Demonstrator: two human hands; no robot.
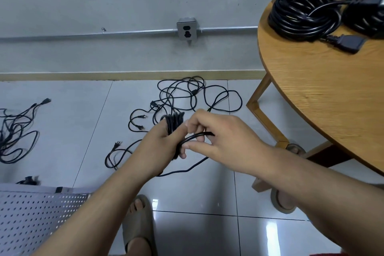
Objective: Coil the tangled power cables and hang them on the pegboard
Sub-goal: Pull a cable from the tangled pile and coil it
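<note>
Glossy floor tiles (62,122); matt wood table (324,97); perforated metal pegboard (31,218).

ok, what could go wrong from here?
1. The loose cable that the right hand pinches trails to the floor near the tangle; pulling could snag it.
2. The coil sits wound round the left hand; it may spring apart when slid off.
</note>
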